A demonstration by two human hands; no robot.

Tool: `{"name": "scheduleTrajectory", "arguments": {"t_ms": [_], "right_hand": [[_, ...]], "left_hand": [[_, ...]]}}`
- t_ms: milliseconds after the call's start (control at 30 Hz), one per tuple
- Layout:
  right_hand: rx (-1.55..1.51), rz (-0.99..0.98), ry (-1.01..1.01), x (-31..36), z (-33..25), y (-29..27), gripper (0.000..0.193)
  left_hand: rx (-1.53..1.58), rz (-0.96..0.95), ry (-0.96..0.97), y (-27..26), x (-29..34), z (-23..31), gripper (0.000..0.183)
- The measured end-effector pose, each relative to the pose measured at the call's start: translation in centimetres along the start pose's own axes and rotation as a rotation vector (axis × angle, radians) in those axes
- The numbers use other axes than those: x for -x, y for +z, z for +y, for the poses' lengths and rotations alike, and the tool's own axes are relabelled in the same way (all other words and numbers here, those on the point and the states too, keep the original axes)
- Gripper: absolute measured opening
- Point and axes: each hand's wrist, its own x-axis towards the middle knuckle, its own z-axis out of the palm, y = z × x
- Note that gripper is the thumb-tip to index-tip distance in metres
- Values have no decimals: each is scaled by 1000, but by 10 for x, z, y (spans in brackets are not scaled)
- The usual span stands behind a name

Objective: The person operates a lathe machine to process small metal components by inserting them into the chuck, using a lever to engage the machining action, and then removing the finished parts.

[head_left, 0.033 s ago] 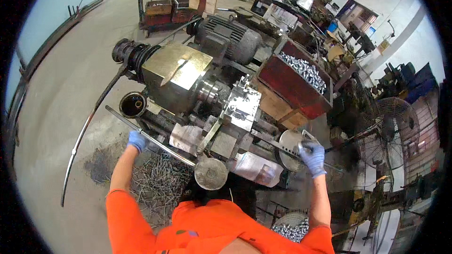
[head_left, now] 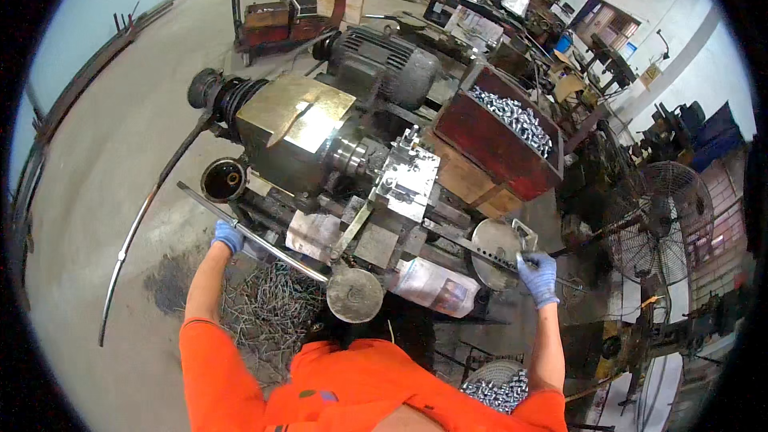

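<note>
My left hand [head_left: 229, 236], in a blue glove, is closed around a long metal lever [head_left: 268, 246] that slants down to a round metal disc [head_left: 354, 294] in front of me. My right hand [head_left: 538, 276], also gloved, is closed at the end of a perforated metal bar [head_left: 472, 246]. A metal handle [head_left: 525, 235] sticks out at its fingers, which partly hide the grip. Between both hands stands a lathe-like machine, with a chuck [head_left: 350, 155] facing a shiny tool block [head_left: 410, 180].
Behind the machine sit an electric motor [head_left: 384, 68] and a red bin [head_left: 496, 140] of small metal parts. Metal scraps [head_left: 276, 316] lie on the floor at left. A basket of parts [head_left: 496, 388] is at lower right, a fan [head_left: 660, 208] far right.
My right hand has shifted slightly right and toward me at the bar's end. My left hand keeps its hold on the lever. The whole view has moved a little.
</note>
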Motion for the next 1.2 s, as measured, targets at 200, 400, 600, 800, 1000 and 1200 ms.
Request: {"name": "scheduleTrajectory", "arguments": {"t_ms": [200,400,600,800,1000,1200], "right_hand": [[462,-42,103,49,181,-5,43],[716,-330,373,40,227,-7,66],[651,-304,535,58,225,1,55],[566,-92,450,176,205,-1,45],[708,-117,1015,370,241,-70,42],[642,-207,1071,373,196,-61,40]], "left_hand": [[123,75,-86,-77,40,6,26],[352,319,-318,-141,79,-27,27],[571,577,-251,-223,86,18,27],[514,548,-182,-177,48,46,26],[482,516,-313,-182,31,48,26],[472,518,-346,-184,35,45,26]]}}
